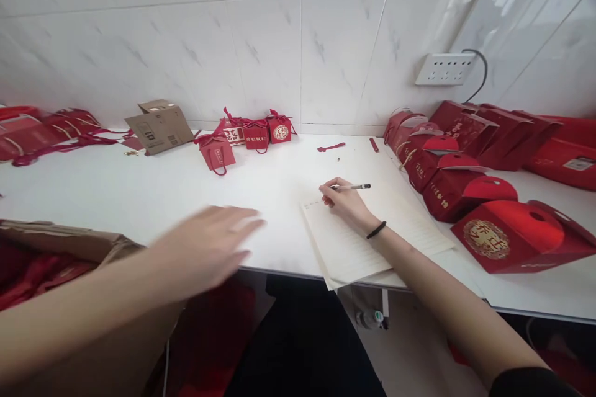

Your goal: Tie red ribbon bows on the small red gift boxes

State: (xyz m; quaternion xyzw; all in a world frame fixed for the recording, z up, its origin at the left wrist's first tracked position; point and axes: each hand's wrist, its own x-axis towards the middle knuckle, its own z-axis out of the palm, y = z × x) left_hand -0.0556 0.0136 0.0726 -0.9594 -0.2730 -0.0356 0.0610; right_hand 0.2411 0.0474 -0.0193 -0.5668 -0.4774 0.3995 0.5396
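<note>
My right hand grips a pen and rests on the upper left of a lined paper pad. A few small written marks show at the pad's top left corner. A black band circles my right wrist. My left hand, blurred by motion, is over the table's front edge left of the pad. Its fingers are stretched out and apart, with nothing in them. The pad's lower corner hangs slightly over the table's edge.
Red gift boxes line the right side. Small red gift bags and a folded cardboard box stand near the wall. An open carton with red items is at the lower left. A power strip is on the wall.
</note>
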